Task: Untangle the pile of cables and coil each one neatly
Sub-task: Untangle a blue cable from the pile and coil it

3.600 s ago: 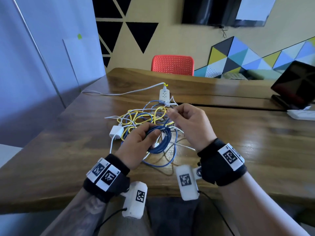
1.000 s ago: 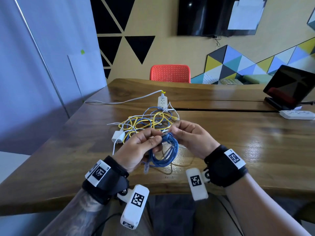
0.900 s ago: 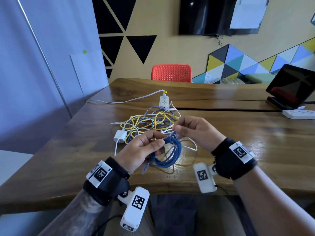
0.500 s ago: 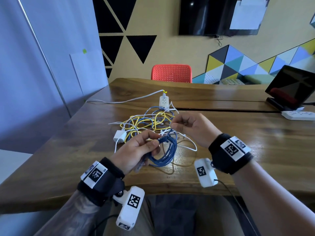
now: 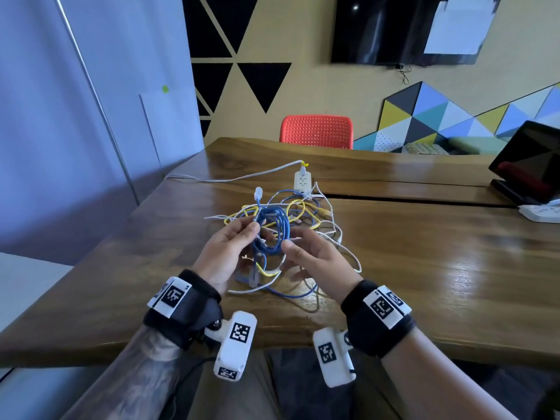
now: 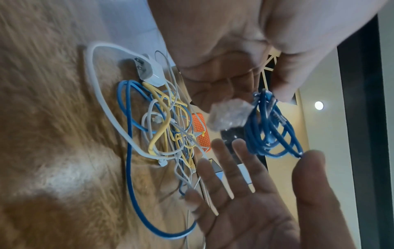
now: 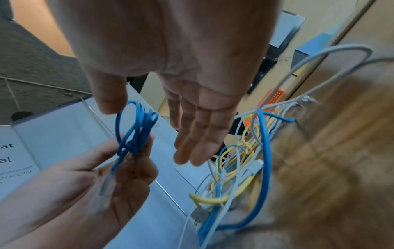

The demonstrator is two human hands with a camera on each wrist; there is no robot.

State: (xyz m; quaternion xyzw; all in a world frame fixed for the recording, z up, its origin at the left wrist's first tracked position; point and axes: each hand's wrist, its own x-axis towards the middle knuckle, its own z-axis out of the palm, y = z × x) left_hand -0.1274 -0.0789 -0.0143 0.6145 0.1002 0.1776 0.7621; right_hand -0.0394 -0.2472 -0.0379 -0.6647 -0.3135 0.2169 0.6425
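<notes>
A small coil of blue cable (image 5: 277, 234) is held up above the table, pinched near its top between my left hand's (image 5: 254, 230) thumb and fingers. In the left wrist view the blue coil (image 6: 270, 131) hangs from that pinch, with a clear plug sticking out beside it. My right hand (image 5: 292, 242) is spread with straight fingers just right of the coil, its thumb tip touching the coil's edge. The right wrist view shows the blue coil (image 7: 136, 129) between both hands. Behind them lies the tangled pile (image 5: 298, 212) of yellow, blue and white cables.
A white power strip (image 5: 303, 182) with its cord lies behind the pile on the wooden table (image 5: 424, 268). A white charger plug (image 6: 150, 70) sits in the tangle. A dark screen (image 5: 528, 159) and a second power strip (image 5: 542, 212) stand far right. A red chair (image 5: 316, 131) is beyond.
My right hand has let go of the cable end and spread its fingers beside the coil. My left hand has lifted the blue coil higher, toward the pile.
</notes>
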